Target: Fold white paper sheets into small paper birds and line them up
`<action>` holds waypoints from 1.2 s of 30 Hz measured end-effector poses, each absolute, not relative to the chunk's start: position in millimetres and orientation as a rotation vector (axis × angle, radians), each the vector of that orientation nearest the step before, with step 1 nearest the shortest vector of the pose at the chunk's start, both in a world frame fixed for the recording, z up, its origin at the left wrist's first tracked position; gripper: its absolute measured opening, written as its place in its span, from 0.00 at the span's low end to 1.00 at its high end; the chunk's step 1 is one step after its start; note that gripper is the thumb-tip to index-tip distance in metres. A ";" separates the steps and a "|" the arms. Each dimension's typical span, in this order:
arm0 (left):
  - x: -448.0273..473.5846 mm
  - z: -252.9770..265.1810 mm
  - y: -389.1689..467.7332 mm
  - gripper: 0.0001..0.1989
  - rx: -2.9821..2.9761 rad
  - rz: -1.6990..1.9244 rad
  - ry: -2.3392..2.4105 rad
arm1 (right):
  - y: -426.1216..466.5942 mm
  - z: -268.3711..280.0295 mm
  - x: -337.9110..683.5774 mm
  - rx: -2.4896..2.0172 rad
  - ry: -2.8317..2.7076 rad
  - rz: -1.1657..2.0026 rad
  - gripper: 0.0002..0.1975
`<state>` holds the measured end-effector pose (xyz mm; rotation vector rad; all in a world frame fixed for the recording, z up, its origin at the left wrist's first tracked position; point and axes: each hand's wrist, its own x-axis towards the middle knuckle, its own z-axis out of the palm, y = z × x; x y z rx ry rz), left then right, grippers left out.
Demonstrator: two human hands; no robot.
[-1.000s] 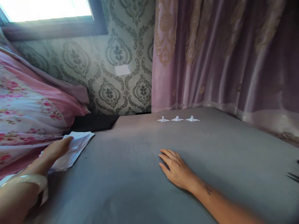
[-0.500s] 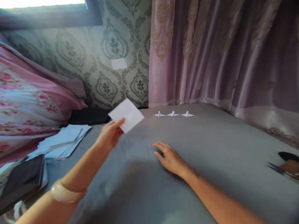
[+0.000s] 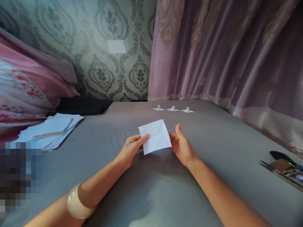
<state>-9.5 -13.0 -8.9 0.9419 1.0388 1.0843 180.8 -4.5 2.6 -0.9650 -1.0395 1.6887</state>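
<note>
A small square of white paper [image 3: 155, 138] with faint crease lines is held up over the grey surface. My left hand [image 3: 131, 149] pinches its left side, thumb on the front and fingers behind. At the right edge of the paper is my right hand [image 3: 183, 146], its thumb raised away from the sheet. Its fingertips pass partly behind the paper, so their contact is hard to see. Farther back stand three small folded white paper figures with pointed wings, a left one [image 3: 158, 108], a middle one [image 3: 173, 109] and a right one [image 3: 187, 110].
A pile of white paper sheets [image 3: 59, 126] lies at the left, before a flat black item [image 3: 82, 106]. Pointed metal tools [image 3: 274, 168] lie at the right edge on the grey cloth-covered surface [image 3: 224, 135]. Curtains [image 3: 201, 63] hang behind. The lower left corner is pixelated.
My left hand has brought the paper down and to the right, turning it. My right hand has come up beside the paper, thumb lifted. The view has tilted down.
</note>
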 end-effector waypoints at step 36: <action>-14.6 -13.6 -3.5 0.15 1.025 1.350 1.169 | -9.4 -8.2 185.0 -1.098 -1.800 0.245 0.09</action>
